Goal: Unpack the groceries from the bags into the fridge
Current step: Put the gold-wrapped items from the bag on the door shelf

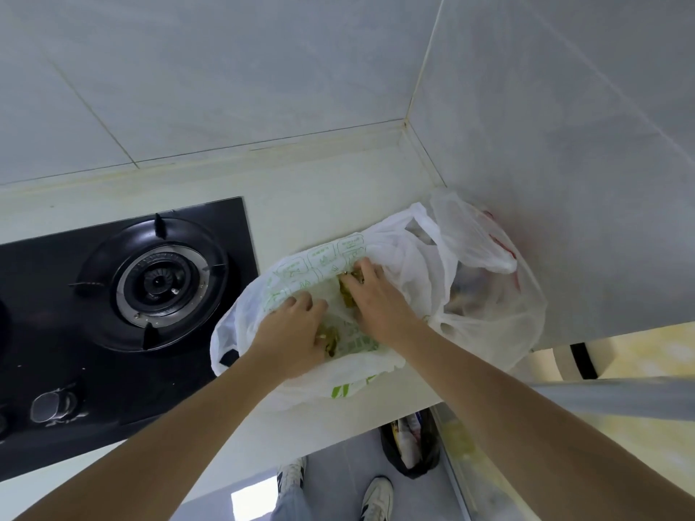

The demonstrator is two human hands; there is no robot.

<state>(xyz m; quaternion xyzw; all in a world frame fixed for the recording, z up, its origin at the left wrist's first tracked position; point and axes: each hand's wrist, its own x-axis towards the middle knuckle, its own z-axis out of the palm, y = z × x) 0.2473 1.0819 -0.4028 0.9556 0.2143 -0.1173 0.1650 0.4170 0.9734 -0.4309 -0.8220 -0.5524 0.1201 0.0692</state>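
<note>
Both hands reach into the white bag on the counter. The left hand and right hand each curl round yellow-green produce, seemingly to lift it out.

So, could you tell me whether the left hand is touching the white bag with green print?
Touching. The head view shows the left hand inside the mouth of the white bag with green print, its fingers curled into the plastic and the contents.
</note>
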